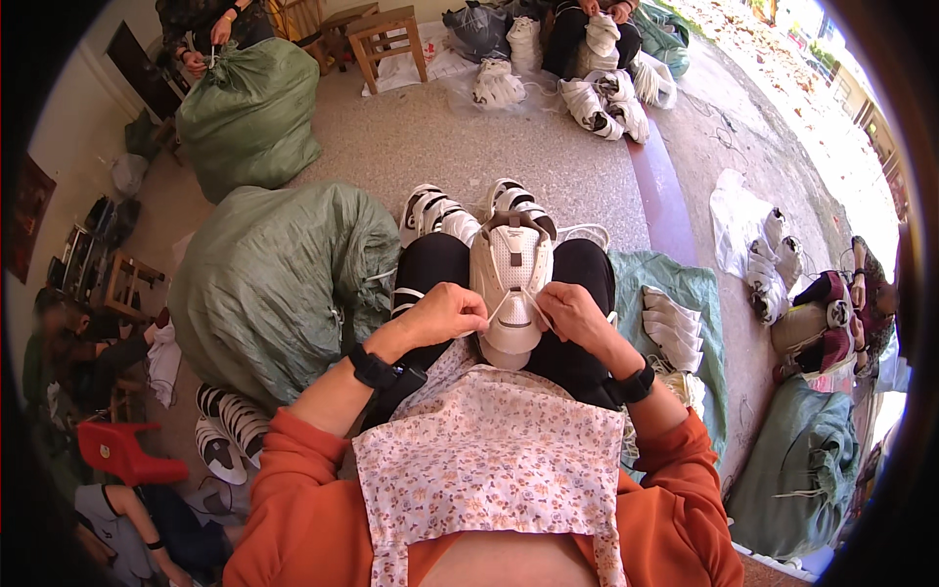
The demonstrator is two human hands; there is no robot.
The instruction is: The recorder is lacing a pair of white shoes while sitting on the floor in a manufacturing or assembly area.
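The white shoe sits on the person's lap, propped between the knees w/ its sole end nearer the body and the tongue pointing far, roughly centre of view. Left hand is closed in a pinch on the left run of the white lace; right hand is likewise curled shut, pinching the right run of the same lace, both hands just beside the shoe's sides and touching it. Each wrist wears a black band. Judging by looks, the shoe is light and fairly stiff in the upper, w/ a firm sole, so it should stay put when braced on the legs; the lace is thin, soft and floppy, likely to slip if held loosely, so best gripped close to the eyelets w/ fingertips, while the shoe itself is best held by its sides or heel. A floral apron covers the lap near the camera, over orange sleeves. To the left lies a big green sack, slumped and full, w/ a second tied green sack farther off, where another person's hands work at its neck. More white shoes lie on the floor near left, and a pile of white shoes sits far right by a seated person. A small wooden stool stands far centre; a red plastic chair is near left.
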